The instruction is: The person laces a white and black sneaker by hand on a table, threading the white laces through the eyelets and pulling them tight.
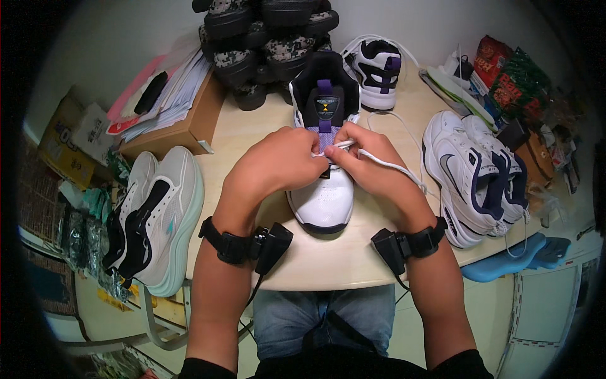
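Right hand pinches a white lace between thumb and fingers; the left hand curls at the lacing, its grip hidden. Between them, a white shoe stands on the table, toe nearest, its tongue bearing a printed black-and-yellow label. Behind stands a similar shoe.

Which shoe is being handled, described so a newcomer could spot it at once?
On the pale table, look to the middle, where the left hand and right hand come together. Between them is a white shoe, its black-edged toe toward the person, its tongue purple and black. Unlike the similar shoe behind it, this one has hands on it.
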### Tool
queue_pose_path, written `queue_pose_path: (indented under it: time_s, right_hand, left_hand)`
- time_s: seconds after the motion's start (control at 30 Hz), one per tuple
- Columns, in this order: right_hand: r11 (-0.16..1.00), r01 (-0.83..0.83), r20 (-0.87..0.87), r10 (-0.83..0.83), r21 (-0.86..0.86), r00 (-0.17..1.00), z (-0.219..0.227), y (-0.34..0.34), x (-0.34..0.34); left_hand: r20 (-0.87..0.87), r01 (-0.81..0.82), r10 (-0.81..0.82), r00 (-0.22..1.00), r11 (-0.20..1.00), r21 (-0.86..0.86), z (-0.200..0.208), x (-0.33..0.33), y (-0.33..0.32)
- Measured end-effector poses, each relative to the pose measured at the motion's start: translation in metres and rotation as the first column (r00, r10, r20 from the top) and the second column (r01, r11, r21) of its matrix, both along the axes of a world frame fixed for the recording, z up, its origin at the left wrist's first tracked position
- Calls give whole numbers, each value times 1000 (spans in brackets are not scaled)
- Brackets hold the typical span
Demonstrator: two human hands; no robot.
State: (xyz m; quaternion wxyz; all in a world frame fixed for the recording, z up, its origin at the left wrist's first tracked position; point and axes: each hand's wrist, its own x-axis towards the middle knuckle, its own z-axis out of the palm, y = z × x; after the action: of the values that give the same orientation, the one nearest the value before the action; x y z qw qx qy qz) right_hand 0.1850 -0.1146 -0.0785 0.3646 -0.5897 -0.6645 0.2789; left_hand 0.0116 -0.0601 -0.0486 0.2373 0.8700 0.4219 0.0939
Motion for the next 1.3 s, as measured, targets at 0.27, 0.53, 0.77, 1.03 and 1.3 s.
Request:
queue_pose_path:
  time_s: [0.27, 0.53, 0.77, 1.03, 1.3]
  right_hand:
    - [999, -22, -166, 18, -24, 986, -9, 4, 8]
    - [1000, -11, -121, 14, 24, 993, -10, 4, 14]
    - [999, 6, -119, -1, 43, 993, -9, 6, 14]
    - [997, -56, -206, 64, 47, 976, -4, 2, 14]
    - [999, 25, -387, -6, 43, 922, 2, 0, 19]
  left_hand:
    - [146, 36, -17, 989, 991, -127, 0, -7, 4]
    - [142, -54, 56, 988, 998, -15, -5, -8, -4]
    - [104, -79, 83, 991, 996, -40, -1, -9, -8]
    - [271, -28, 46, 961, 997, -69, -12, -13, -5]
    - [488, 52, -11, 873, 996, -70, -13, -10, -13]
